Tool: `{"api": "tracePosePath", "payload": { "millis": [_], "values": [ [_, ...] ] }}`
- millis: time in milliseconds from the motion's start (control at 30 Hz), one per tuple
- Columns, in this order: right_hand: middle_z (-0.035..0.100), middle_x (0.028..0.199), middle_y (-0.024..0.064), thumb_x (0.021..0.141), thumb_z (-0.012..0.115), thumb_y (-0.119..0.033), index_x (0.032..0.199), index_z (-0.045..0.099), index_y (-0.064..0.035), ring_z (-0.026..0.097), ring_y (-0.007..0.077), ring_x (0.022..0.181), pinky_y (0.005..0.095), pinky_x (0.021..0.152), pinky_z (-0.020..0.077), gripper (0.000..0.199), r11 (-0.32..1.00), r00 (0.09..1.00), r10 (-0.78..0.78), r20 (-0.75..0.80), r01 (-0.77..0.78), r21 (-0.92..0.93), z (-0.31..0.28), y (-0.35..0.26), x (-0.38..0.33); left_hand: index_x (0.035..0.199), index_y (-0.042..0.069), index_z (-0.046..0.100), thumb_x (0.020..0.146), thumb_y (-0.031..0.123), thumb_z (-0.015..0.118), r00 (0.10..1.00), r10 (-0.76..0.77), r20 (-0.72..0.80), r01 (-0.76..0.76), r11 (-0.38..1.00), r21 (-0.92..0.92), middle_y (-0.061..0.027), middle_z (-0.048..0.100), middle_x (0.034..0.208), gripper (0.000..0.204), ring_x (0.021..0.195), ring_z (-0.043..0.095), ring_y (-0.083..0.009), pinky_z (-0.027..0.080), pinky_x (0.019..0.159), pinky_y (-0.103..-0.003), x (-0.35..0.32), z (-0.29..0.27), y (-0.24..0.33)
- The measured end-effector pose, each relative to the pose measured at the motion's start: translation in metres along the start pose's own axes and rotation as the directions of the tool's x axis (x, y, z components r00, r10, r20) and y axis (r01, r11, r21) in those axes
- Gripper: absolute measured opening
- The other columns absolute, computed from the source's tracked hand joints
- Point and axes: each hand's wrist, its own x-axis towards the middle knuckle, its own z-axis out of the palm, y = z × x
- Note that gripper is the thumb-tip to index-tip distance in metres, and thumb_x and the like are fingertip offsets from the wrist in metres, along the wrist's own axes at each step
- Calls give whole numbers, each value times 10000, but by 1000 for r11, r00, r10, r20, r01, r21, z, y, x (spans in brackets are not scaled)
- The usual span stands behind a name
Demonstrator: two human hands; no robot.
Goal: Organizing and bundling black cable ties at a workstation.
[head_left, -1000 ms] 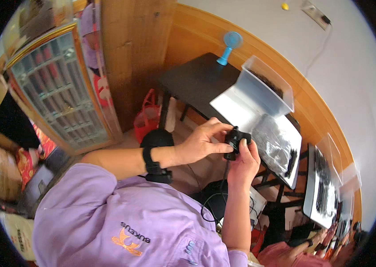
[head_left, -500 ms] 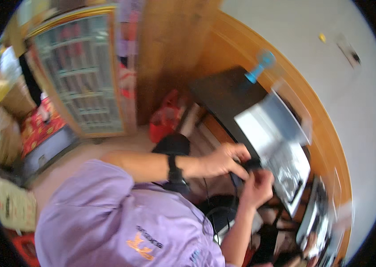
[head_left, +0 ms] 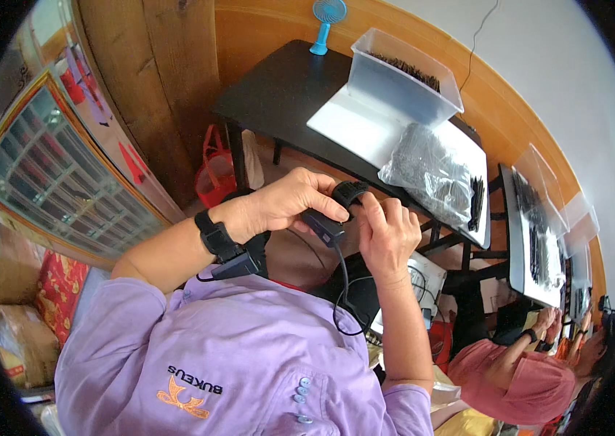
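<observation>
Closed around a small black box-shaped device (head_left: 324, 228), my left hand (head_left: 284, 203) holds it in front of my chest. A black wrist strap (head_left: 350, 192) forms a loop at the device's far side. The fingers of my right hand (head_left: 392, 231) pinch that strap's right edge. From the device a black cable (head_left: 346, 280) hangs down in a curve over my shirt. A similar black strap (head_left: 213, 235) circles my left wrist, with another small black box (head_left: 240, 266) on it.
Beyond my hands stands a black table (head_left: 271, 91) bearing a white board (head_left: 344, 123), a clear bin (head_left: 406, 91) of dark sticks, a plastic bag (head_left: 431, 174) and a blue fan (head_left: 329, 14). People work at the right; one wears a pink top (head_left: 515, 381). A red bag (head_left: 214, 178) sits left.
My view has swung, so the table and bin appear farther left and higher. My hands still hold the strapped device, which now shows clearly.
</observation>
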Motion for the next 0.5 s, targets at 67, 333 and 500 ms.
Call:
{"api": "tracePosePath", "payload": {
  "millis": [67,333,500],
  "values": [
    [569,812,66,734,678,-110,1035,638,-109,574,252,695,373,600,407,304,999,1000,21,23,-20,-49,1,4,-4,975,34,672,760,75,768,995,-97,26,96,994,43,-42,664,791,239,656,669,-126,581,549,-280,3,-3,2],
    [615,685,40,799,614,-189,990,688,-165,641,243,642,386,596,461,205,976,960,216,180,-211,-45,23,4,-17,837,36,699,796,204,748,993,-115,40,97,945,313,-37,622,633,179,442,545,-96,377,355,-206,-10,37,7],
    [581,579,-3,919,645,-202,1088,717,-86,545,128,459,285,433,419,218,-244,481,482,732,-729,639,4,-10,-3,838,32,690,784,214,722,988,-137,77,94,909,406,-18,609,634,193,465,525,-82,384,385,-218,-11,25,-12]
  ]
}}
